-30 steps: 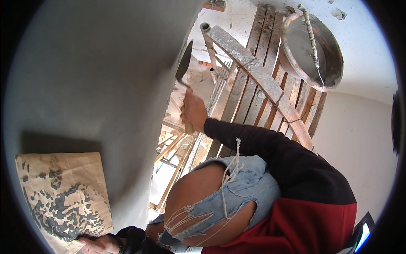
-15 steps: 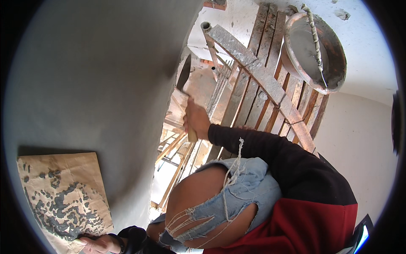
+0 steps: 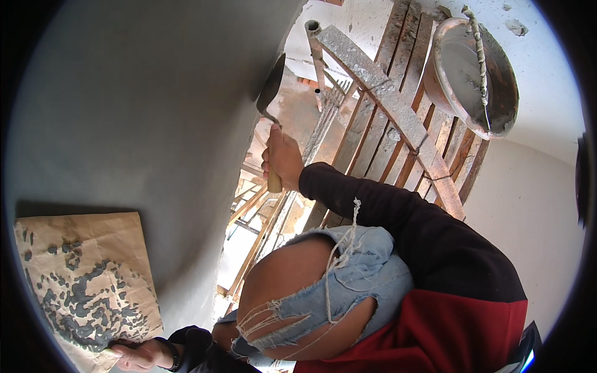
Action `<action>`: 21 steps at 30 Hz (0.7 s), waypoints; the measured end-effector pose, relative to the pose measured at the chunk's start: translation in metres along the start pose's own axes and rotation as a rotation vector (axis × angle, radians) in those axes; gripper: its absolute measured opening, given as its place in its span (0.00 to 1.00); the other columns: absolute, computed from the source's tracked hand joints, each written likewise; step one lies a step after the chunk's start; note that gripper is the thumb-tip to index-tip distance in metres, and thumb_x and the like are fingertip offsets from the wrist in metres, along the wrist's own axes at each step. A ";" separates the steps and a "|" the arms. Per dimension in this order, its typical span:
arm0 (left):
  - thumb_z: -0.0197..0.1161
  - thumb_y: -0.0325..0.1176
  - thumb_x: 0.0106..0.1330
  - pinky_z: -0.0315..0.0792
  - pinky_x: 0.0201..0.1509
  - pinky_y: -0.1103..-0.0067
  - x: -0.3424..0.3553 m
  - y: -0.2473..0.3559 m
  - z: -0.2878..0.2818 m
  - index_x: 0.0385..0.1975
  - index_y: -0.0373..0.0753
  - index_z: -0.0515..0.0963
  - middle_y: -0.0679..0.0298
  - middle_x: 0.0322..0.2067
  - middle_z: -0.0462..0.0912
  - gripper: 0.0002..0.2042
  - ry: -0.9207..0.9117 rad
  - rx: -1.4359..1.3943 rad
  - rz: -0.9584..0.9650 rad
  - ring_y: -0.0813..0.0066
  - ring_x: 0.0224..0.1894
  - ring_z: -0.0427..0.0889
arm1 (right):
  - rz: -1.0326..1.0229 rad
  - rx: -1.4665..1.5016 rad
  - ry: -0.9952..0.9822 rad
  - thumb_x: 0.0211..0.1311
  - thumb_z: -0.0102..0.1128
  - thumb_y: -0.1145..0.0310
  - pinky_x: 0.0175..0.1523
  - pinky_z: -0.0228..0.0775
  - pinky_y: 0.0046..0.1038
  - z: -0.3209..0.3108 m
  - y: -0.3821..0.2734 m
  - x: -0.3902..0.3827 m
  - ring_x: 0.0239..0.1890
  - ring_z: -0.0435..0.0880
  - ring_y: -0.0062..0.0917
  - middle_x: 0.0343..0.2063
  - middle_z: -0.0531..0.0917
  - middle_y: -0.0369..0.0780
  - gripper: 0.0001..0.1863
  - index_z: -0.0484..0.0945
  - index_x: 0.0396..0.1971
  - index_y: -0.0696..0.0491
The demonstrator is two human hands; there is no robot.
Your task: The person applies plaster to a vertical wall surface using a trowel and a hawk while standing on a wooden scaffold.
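My right hand (image 3: pixel 283 160) grips the wooden handle of a trowel (image 3: pixel 271 87), whose dark blade is at the edge of a grey plastered surface (image 3: pixel 143 99). At the lower left, my left hand (image 3: pixel 134 354) pinches the bottom edge of a brown paper sheet or bag (image 3: pixel 118 239) spattered with dark grey wet mortar. The paper lies close against the grey surface, casting a shadow; whether it touches cannot be made out. My bent knee (image 3: pixel 273 280), in torn pale jeans, sits between my hands.
A scaffold of wooden planks (image 3: pixel 404 74) with a crosswise cement-crusted board (image 3: pixel 398 118) is at the upper right. A round bucket (image 3: pixel 472 74) of grey mortar with a rope-wrapped handle stands on it. Beyond the grey edge, poles and timber (image 3: pixel 252 205) show below. A white wall (image 3: pixel 522 205) is at right.
The trowel and my right hand dipped, then rose along the grey edge. The paper in my left hand has shifted slightly up and left. The scaffold and bucket appear further right.
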State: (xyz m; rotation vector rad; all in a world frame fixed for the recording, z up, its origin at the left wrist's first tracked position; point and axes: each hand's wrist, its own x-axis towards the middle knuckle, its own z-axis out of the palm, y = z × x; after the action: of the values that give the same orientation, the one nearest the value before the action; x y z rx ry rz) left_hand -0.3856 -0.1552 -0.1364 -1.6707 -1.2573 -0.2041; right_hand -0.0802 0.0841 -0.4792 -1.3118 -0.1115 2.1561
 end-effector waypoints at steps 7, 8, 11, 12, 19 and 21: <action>0.66 0.26 0.65 0.69 0.29 0.76 0.002 0.012 0.001 0.54 0.28 0.77 0.65 0.27 0.76 0.18 -0.010 -0.246 -0.230 0.68 0.25 0.73 | 0.059 -0.029 -0.048 0.74 0.38 0.44 0.22 0.67 0.32 -0.001 0.048 -0.026 0.16 0.69 0.23 0.18 0.69 0.36 0.23 0.63 0.31 0.50; 0.66 0.26 0.65 0.69 0.29 0.76 0.000 0.013 0.002 0.54 0.28 0.77 0.65 0.27 0.75 0.18 -0.021 -0.304 -0.276 0.68 0.25 0.73 | 0.060 -0.060 -0.064 0.74 0.38 0.43 0.23 0.68 0.32 -0.007 0.053 -0.029 0.16 0.69 0.23 0.19 0.69 0.36 0.23 0.63 0.32 0.50; 0.68 0.25 0.63 0.69 0.28 0.76 0.004 0.007 0.001 0.55 0.29 0.76 0.65 0.27 0.74 0.20 -0.045 -0.269 -0.204 0.68 0.24 0.72 | 0.180 -0.056 -0.013 0.74 0.39 0.43 0.23 0.68 0.32 -0.004 0.050 -0.040 0.16 0.69 0.23 0.19 0.69 0.35 0.24 0.64 0.31 0.50; 0.68 0.24 0.63 0.69 0.28 0.76 0.007 0.010 0.002 0.56 0.29 0.76 0.65 0.27 0.74 0.21 -0.047 -0.205 -0.129 0.68 0.24 0.72 | 0.148 -0.030 0.030 0.73 0.39 0.42 0.22 0.68 0.32 -0.003 0.045 -0.035 0.16 0.69 0.23 0.18 0.69 0.35 0.24 0.64 0.30 0.50; 0.69 0.24 0.62 0.68 0.30 0.76 0.026 0.030 0.005 0.59 0.31 0.73 0.66 0.29 0.73 0.25 -0.062 -0.077 0.014 0.69 0.25 0.71 | 0.012 0.064 -0.018 0.73 0.40 0.41 0.21 0.67 0.32 0.006 0.008 -0.011 0.16 0.69 0.24 0.19 0.69 0.36 0.25 0.65 0.30 0.49; 0.68 0.23 0.62 0.67 0.29 0.77 0.009 0.012 0.000 0.60 0.31 0.73 0.66 0.28 0.73 0.24 -0.088 -0.243 -0.113 0.69 0.25 0.71 | 0.011 0.067 -0.010 0.73 0.40 0.41 0.22 0.67 0.32 0.006 0.005 -0.011 0.16 0.69 0.23 0.19 0.69 0.35 0.25 0.65 0.30 0.49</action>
State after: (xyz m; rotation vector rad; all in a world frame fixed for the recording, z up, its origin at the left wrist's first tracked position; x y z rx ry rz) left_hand -0.3719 -0.1486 -0.1379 -1.8318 -1.4412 -0.3679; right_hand -0.0837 0.0760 -0.4692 -1.2661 -0.0353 2.1574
